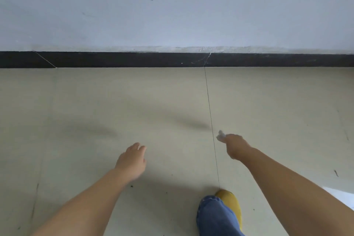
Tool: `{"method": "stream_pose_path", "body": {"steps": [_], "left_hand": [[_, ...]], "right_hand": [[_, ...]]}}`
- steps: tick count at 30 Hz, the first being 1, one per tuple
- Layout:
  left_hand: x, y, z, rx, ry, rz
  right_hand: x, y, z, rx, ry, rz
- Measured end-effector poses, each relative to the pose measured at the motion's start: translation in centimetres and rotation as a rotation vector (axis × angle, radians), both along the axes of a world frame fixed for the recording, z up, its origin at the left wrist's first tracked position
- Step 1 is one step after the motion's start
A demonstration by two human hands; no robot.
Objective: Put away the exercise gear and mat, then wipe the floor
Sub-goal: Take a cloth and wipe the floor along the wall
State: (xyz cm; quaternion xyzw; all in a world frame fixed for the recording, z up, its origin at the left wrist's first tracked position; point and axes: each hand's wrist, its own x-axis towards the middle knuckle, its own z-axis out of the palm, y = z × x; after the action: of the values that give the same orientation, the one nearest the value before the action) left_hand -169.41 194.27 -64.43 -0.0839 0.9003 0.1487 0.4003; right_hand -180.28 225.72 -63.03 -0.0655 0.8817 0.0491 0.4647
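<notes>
Bare floor (134,101) meets a dark skirting: the right hand (236,146) pinches a small tissue wad (221,136), the left hand (132,160) hangs relaxed, empty; so scant a wad could shred or slip mid-wipe. No gear or mat in view.

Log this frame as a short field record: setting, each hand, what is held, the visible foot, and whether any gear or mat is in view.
setting: pale tiled floor, dark skirting, light wall
left hand: open, holds nothing, over the floor
right hand: grip closed round a small white wad, tissue or cloth, cannot tell
foot: yellow shoe, blue jeans leg
gear and mat: none in view
floor marks: dark specks near the left forearm
</notes>
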Motion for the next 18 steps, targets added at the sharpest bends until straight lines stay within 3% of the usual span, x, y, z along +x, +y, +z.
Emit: {"method": "stream_pose_path", "body": {"steps": [6, 12, 18], "left_hand": [[0.3, 0.4, 14.2, 0.126, 0.0, 0.095], [2.9, -2.2, 32.0, 0.114, -0.002, 0.18], [5.0, -5.2, 48.8, 0.035, 0.167, 0.344]], "right_hand": [[1.9, -8.3, 13.5, -0.263, -0.179, 0.169], [4.2, -12.0, 30.9, -0.552, -0.013, 0.021], [4.9, -16.8, 47.5, -0.77, 0.1, 0.191]]}}
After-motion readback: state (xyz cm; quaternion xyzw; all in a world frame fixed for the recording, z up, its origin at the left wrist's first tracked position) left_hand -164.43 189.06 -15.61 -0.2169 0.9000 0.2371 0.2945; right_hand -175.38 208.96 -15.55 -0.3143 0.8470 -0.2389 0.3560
